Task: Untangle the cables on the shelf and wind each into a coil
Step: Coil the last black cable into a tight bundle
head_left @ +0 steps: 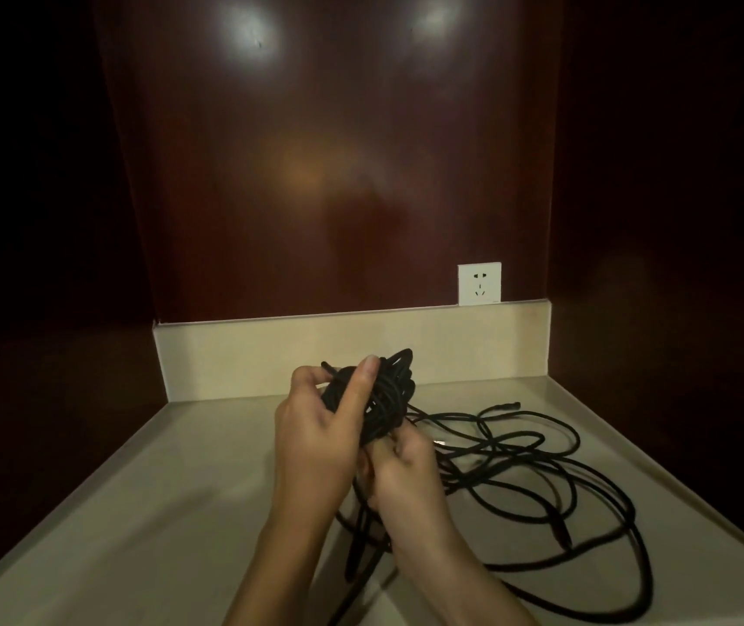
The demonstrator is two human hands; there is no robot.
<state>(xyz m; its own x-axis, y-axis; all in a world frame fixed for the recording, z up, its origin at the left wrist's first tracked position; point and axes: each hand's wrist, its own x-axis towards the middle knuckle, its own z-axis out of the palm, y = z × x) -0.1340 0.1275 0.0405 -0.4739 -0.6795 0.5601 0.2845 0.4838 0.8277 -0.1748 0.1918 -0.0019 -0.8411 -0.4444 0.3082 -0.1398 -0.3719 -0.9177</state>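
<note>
In the centre of the frame I see the left hand [315,426] raised, thumb up, clasping a black coil [383,399], and the right hand [406,472] just below pinches its strands. The loose cable [541,481] sprawls tangled on the shelf [135,490], lower right.

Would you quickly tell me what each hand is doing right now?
Left hand: grips the black cable coil, thumb over it.
Right hand: fingers curled round cable strands beneath the coil.

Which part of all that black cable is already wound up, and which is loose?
The bundle gripped by the left hand is wound; the right hand holds it from below. The loops sprawled over the shelf to the right are loose.
</note>
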